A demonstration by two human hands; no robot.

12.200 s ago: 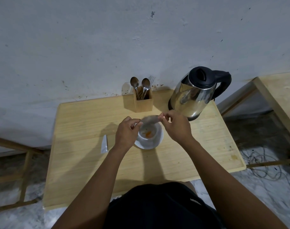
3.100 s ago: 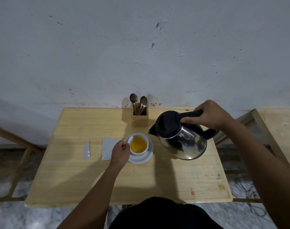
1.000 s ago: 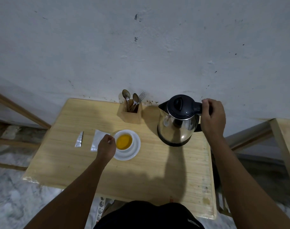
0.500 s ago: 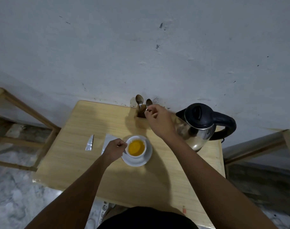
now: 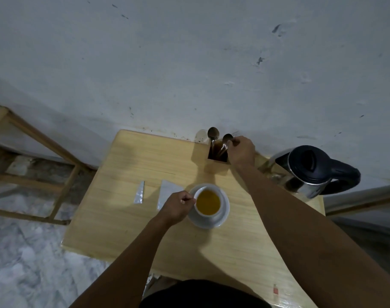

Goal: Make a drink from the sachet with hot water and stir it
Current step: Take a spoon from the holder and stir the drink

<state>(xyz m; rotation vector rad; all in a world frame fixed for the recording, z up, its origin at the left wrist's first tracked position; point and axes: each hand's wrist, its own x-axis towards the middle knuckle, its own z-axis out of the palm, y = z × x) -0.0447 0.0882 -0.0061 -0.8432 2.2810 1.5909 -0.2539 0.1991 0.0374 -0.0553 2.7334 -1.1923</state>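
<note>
A white cup (image 5: 208,202) full of amber-yellow drink stands on a white saucer (image 5: 224,216) near the middle of the wooden table (image 5: 114,218). My left hand (image 5: 176,206) pinches the cup's handle on its left side. My right hand (image 5: 241,151) reaches to the wooden cutlery holder (image 5: 218,157) at the back edge, its fingers closed on a utensil (image 5: 234,141) standing in it. Two spoons (image 5: 213,133) rise from the holder. The torn sachet (image 5: 167,191) and its torn-off strip (image 5: 139,193) lie flat left of the cup.
A steel kettle (image 5: 311,172) with black lid and handle stands at the table's back right corner. The wall runs just behind the table. A wooden frame (image 5: 34,152) stands on the marble floor to the left.
The kettle was set down at the back right and released. My right hand moved to the cutlery holder and now grips a utensil there. My left hand stays on the cup.
</note>
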